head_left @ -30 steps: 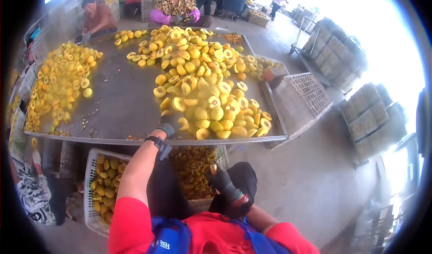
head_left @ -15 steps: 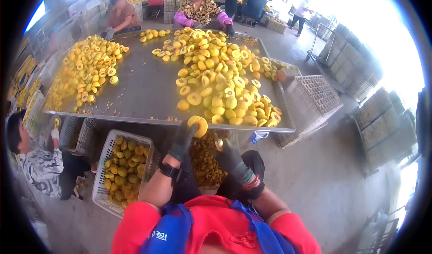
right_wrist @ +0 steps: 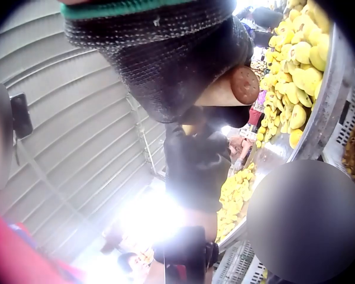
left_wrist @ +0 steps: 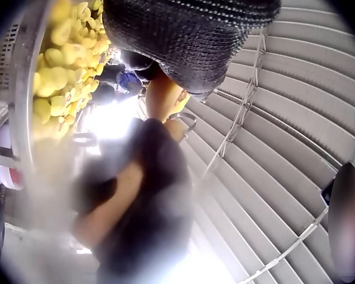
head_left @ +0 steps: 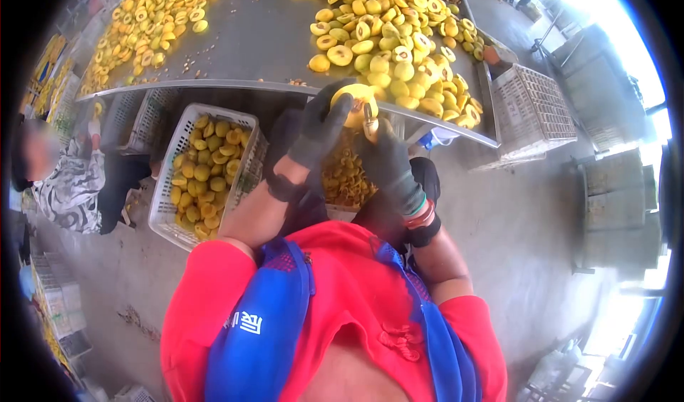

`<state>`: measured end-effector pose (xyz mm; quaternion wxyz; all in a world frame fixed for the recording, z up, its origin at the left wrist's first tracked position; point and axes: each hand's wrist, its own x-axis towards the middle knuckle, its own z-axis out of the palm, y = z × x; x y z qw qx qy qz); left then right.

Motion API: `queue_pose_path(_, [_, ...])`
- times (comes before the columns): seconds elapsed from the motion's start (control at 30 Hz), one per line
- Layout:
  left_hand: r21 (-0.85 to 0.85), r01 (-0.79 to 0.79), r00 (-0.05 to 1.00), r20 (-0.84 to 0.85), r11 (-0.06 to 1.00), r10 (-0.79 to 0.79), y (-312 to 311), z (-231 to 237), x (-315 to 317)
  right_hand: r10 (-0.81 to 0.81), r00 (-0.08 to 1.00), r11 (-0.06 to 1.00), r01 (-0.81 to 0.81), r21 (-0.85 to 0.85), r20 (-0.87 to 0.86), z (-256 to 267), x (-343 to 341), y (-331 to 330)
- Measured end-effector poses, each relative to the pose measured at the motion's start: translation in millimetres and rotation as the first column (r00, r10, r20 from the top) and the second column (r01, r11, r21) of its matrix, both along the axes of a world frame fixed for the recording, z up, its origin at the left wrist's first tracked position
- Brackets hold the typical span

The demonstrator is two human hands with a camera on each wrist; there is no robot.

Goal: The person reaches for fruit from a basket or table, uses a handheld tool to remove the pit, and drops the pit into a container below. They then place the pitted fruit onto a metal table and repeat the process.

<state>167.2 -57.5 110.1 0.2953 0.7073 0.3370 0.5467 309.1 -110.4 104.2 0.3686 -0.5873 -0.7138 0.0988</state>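
A yellow fruit half (head_left: 356, 97) is gripped in my gloved left hand (head_left: 317, 127), just in front of the table edge. My gloved right hand (head_left: 390, 165) holds a small tool (head_left: 370, 126) against or very near the fruit. In the left wrist view, a thin curved metal loop (left_wrist: 191, 122) lies beside the fruit (left_wrist: 161, 97), between the left glove (left_wrist: 189, 44) and the blurred right hand (left_wrist: 157, 183). The right wrist view shows the tool's round wooden handle end (right_wrist: 245, 86) sticking out of the right glove (right_wrist: 160, 65); the left hand (right_wrist: 196, 163) is below it.
Fruit halves (head_left: 388, 38) are heaped on the metal table (head_left: 249, 38). A white crate of fruit (head_left: 165, 201) stands at the left, and a container of brownish scraps (head_left: 345, 177) below my hands. A person in a patterned top (head_left: 71, 188) sits far left.
My left hand has come back from the heap on the table with a fruit half and brought it to the tool. The right hand has risen to meet it; the head view has tilted down.
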Motion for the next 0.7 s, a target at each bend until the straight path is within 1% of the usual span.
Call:
queue_pose_path(0.07, [0.012,-0.023,1.000,-0.020,1.000,0.023,-2.3,-0.7,1.4,-0.028,0.999,1.000,0.027,-0.017,-0.041,-3.7,-0.5,-1.9])
queue_pose_path(0.1, [0.040,-0.050,0.996,-0.066,0.998,0.052,-2.5,-1.0,2.0,-0.020,0.998,1.000,0.020,-0.002,-0.056,-7.5,-0.1,-1.7])
queue_pose_path(0.2, [0.189,-0.121,0.982,-0.122,0.975,0.146,0.1,-10.2,8.1,0.000,0.996,1.000,0.002,0.026,-0.092,-16.9,1.1,-0.5])
queue_pose_path(0.27, [0.200,-0.106,0.982,-0.132,0.974,0.134,4.6,-19.9,14.9,0.010,0.994,1.000,-0.007,0.023,-0.110,-17.6,1.4,-0.3])
queue_pose_path(0.37, [0.090,-0.019,0.990,-0.135,0.996,0.031,12.0,-36.8,21.5,0.040,0.986,0.999,-0.038,0.019,-0.159,-26.9,4.8,0.5])
queue_pose_path(0.47, [0.065,-0.013,0.991,-0.135,0.998,0.022,15.4,-46.6,23.6,-0.002,0.963,0.991,-0.035,-0.133,-0.268,-40.6,9.6,3.9])
queue_pose_path(0.5, [0.057,-0.024,0.988,-0.153,0.998,0.032,13.8,-44.1,23.7,0.028,0.974,0.995,-0.050,-0.090,-0.224,-37.7,9.2,2.1])
queue_pose_path(0.57, [0.003,-0.044,0.995,-0.085,0.999,0.045,10.5,-43.2,26.7,0.085,0.988,0.996,-0.086,-0.003,-0.130,-27.1,8.3,-1.1])
queue_pose_path(0.63, [-0.094,-0.053,0.995,0.084,0.994,0.061,7.2,-45.2,32.1,0.075,0.918,0.949,-0.186,-0.255,-0.391,-39.9,12.1,3.7])
queue_pose_path(0.7, [-0.169,0.008,0.999,0.052,0.986,0.001,7.2,-48.1,29.5,0.019,0.812,0.842,-0.328,-0.429,-0.583,-41.9,16.4,2.7])
